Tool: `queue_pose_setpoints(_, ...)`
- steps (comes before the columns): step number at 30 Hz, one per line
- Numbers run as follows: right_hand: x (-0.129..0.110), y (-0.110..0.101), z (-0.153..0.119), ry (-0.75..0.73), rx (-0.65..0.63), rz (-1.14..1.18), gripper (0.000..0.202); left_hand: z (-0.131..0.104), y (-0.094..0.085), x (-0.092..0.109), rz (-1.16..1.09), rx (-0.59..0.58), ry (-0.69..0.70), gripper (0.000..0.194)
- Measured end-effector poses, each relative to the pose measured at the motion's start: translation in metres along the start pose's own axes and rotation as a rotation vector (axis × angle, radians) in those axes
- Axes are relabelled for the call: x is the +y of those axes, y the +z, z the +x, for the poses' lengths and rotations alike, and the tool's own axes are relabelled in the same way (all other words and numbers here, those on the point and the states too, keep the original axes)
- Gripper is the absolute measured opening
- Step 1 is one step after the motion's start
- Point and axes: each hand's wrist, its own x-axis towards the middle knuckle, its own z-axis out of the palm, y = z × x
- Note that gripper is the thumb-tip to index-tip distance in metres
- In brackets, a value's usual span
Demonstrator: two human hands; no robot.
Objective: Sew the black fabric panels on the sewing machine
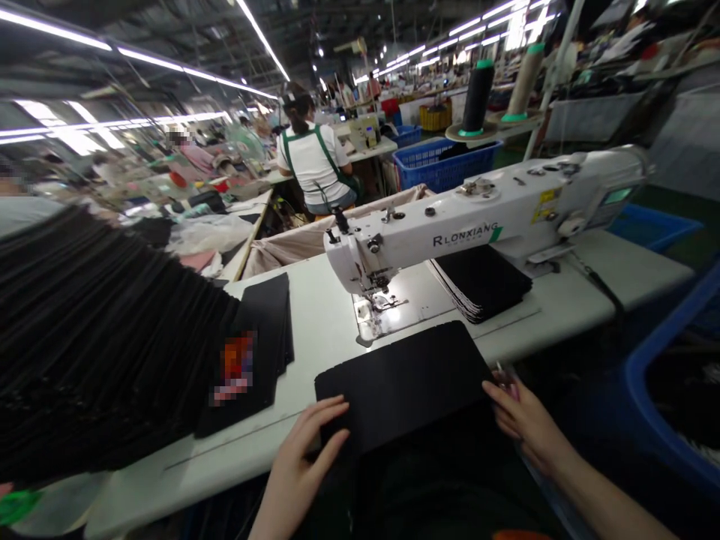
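Observation:
A flat black panel [405, 382] lies at the table's front edge, below the needle area of a white sewing machine [416, 240]. My left hand [309, 450] rests at the panel's left end, fingers on top and thumb apart from them. At its right corner my right hand [520, 412] is closed around small scissors [506, 381] with a pinkish handle, its fingertips touching the panel's edge. Under the machine arm sits a stack of black pieces [484, 281] with pale edges.
A tall pile of black panels [101, 337] fills the left side, beside a few flat black pieces [267, 322]. Blue bins [641, 382] stand at the right. Thread cones [477, 97] rise behind the machine. A seated person [315, 157] is farther back.

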Motion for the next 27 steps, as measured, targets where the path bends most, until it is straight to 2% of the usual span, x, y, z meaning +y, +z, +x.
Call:
queue_pose_setpoints(2,0.0,0.009,-0.003,-0.005,0.012,0.065,0.04,0.016,0.007,0.002,0.034,0.081,-0.002,0.039)
queue_pose_setpoints(5,-0.021,0.019,-0.009,-0.113,-0.014,-0.071,0.036,0.042,0.011,0.016,0.07,0.048,0.023,0.061)
queue_pose_setpoints(8,-0.06,0.025,-0.016,-0.312,-0.26,-0.333,0.021,0.062,0.003,0.04,0.02,0.018,0.054,0.079)
queue_pose_setpoints(9,-0.073,0.028,-0.018,-0.356,-0.339,-0.381,0.019,0.067,-0.003,0.049,-0.015,0.001,0.057,0.08)
queue_pose_setpoints(11,-0.096,0.038,-0.019,-0.376,-0.383,-0.374,0.021,0.073,-0.012,0.066,-0.106,-0.104,0.044,0.063)
queue_pose_setpoints(13,-0.11,0.05,-0.015,-0.336,-0.317,-0.272,0.029,0.072,-0.017,0.078,-0.241,-0.264,0.001,0.036)
queue_pose_setpoints(15,-0.116,0.064,-0.009,-0.275,-0.252,-0.142,0.035,0.067,-0.015,0.084,-0.42,-0.329,-0.078,0.027)
queue_pose_setpoints(16,-0.117,0.071,-0.006,-0.253,-0.242,-0.091,0.035,0.063,-0.012,0.085,-0.518,-0.302,-0.136,0.028)
queue_pose_setpoints(18,-0.115,0.081,-0.003,-0.245,-0.267,-0.067,0.033,0.053,-0.006,0.082,-0.7,-0.172,-0.283,0.031)
queue_pose_setpoints(22,-0.107,0.093,-0.01,-0.359,-0.384,-0.247,0.026,0.038,-0.005,0.081,-0.972,0.132,-0.522,0.039)
queue_pose_setpoints(25,-0.097,0.096,-0.02,-0.316,-0.473,-0.32,0.027,0.034,-0.013,0.089,-1.075,0.314,-0.588,0.047)
queue_pose_setpoints(27,-0.09,0.096,-0.025,-0.245,-0.511,-0.319,0.028,0.034,-0.019,0.092,-1.097,0.382,-0.579,0.05)
